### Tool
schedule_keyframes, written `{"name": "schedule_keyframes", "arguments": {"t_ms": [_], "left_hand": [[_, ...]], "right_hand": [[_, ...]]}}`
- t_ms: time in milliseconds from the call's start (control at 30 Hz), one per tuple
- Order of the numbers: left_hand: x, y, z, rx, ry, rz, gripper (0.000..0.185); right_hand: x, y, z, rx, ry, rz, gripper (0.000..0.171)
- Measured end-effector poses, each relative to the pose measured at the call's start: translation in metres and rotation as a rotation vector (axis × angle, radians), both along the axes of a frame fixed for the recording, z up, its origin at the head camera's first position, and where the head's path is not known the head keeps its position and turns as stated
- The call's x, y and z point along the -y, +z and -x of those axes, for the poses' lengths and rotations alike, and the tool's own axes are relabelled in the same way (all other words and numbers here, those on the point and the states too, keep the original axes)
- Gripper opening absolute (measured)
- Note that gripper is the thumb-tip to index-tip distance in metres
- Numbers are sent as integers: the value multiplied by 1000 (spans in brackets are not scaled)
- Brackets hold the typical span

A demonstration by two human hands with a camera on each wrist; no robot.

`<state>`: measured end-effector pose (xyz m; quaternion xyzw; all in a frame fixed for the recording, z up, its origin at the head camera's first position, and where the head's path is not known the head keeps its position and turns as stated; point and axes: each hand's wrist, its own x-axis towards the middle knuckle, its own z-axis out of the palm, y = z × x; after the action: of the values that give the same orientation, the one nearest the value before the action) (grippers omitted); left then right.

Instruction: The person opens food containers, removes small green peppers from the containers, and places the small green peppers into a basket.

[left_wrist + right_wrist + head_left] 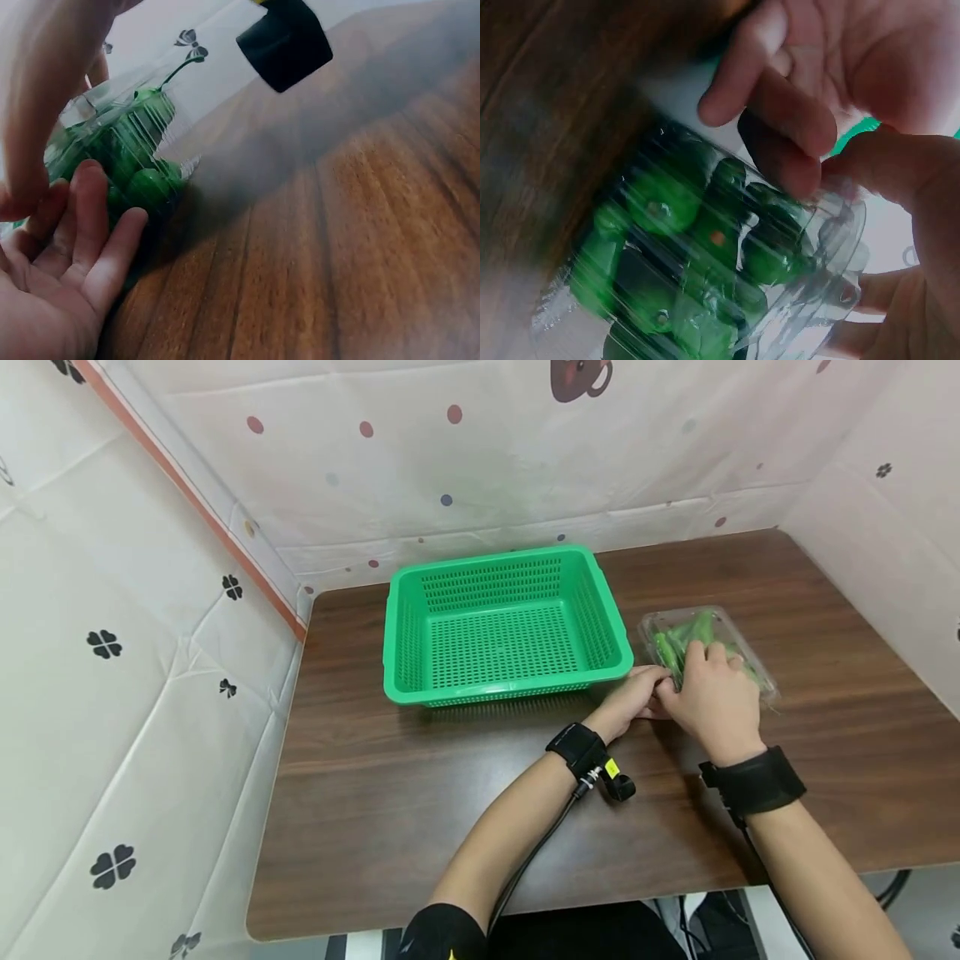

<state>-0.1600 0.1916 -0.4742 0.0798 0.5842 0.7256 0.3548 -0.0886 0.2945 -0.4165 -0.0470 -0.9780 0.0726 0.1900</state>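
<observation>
Fingers (696,657) of the right hand (716,702) are bent over the upper edge of a clear plastic tray (667,615) and hold it; the left hand (632,697) has its outer fingers stretched out beside the tray's near-left corner, though I cannot tell whether its thumb and forefinger pinch anything. Patterned cloth (135,710) walls the left, back and right sides of a brown wooden table (360,827). A green basket (510,685) stands at the back, its near-right corner just beside the left hand. Black bands (753,781) circle both wrists, and a dark cable (536,853) runs along the left forearm. The right hand hides the near part of the tray from above; the left wrist view is hazy. The tray sits on the table's right side, glossy and streaked, filled with rounded and elongated green vegetables (656,199).
</observation>
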Motion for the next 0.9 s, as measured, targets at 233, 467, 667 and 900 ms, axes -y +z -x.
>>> {"name": "schedule_keyframes", "arguments": {"t_ms": [233,467,667,900], "left_hand": [[-1,0,-4,-61,52,16,32],[-1,0,-5,-124,75,21,35],[0,-3,-6,-124,63,12,38],[-4,-6,-7,-98,48,22,33]], "right_hand": [[1,0,6,-3,2,0,30],[8,-1,13,-134,88,-118,8],[6,2,15,-135,138,-188,9],[-13,15,14,-19,95,-61,11]]}}
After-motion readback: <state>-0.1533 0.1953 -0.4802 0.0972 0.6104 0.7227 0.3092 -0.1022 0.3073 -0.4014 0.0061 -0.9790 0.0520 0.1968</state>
